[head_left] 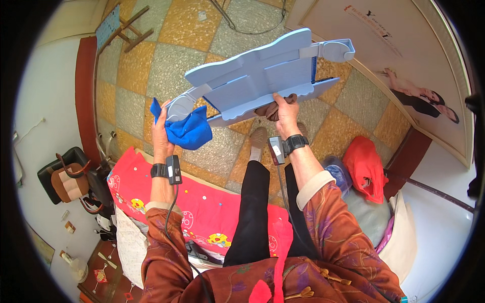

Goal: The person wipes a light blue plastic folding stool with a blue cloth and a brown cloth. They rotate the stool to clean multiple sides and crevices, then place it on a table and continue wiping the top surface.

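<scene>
A light-blue plastic folding panel [257,76] with a wavy edge and rounded end joints is held up in front of me, tilted, above the floor. My left hand [160,131] is closed at its left end, gripping a bright blue cloth [189,131] that hangs over and beside the round joint. Along the panel's near edge, right of its middle, my right hand [286,112] is closed on a bunched brown cloth [268,110], with the thumb on the panel. Most of the left fingers are hidden behind the blue cloth.
Tiled floor [177,65] lies below. A red patterned cloth [202,207] covers the seat beside my legs. To the right are a red plastic bag [365,169] and a large framed picture [404,65]. A small wooden stool [129,31] stands at far left, a black bag [70,174] nearer.
</scene>
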### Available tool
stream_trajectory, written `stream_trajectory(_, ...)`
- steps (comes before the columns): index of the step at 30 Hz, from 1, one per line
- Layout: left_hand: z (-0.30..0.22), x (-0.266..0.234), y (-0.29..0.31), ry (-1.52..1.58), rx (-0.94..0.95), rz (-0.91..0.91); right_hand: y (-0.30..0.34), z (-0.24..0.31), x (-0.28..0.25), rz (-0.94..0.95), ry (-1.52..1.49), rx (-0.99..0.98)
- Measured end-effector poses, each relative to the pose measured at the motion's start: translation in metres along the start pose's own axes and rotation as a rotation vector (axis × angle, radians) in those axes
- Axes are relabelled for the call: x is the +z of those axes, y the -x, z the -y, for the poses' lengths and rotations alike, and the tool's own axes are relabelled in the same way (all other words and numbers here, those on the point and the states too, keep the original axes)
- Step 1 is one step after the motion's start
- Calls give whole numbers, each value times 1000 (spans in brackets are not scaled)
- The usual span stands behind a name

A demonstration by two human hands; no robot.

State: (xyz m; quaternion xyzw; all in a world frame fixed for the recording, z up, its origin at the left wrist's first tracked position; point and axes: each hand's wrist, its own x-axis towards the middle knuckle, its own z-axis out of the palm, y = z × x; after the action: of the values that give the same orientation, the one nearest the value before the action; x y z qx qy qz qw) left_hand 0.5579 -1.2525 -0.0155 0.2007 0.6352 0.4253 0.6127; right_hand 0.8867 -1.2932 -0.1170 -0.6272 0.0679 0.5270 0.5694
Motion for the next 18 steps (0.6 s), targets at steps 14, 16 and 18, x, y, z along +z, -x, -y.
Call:
stream_trajectory(14, 26, 29, -10, -84, -85, -78, 5, -14, 5, 38, 85, -9)
stream_trajectory(16, 29, 26, -13, -56, -93, -51, 3, -12, 5, 44, 77, 6)
stream_trajectory(18, 36, 24, -16, 69, -99, -29, 0, -10, 4, 27, 99, 50)
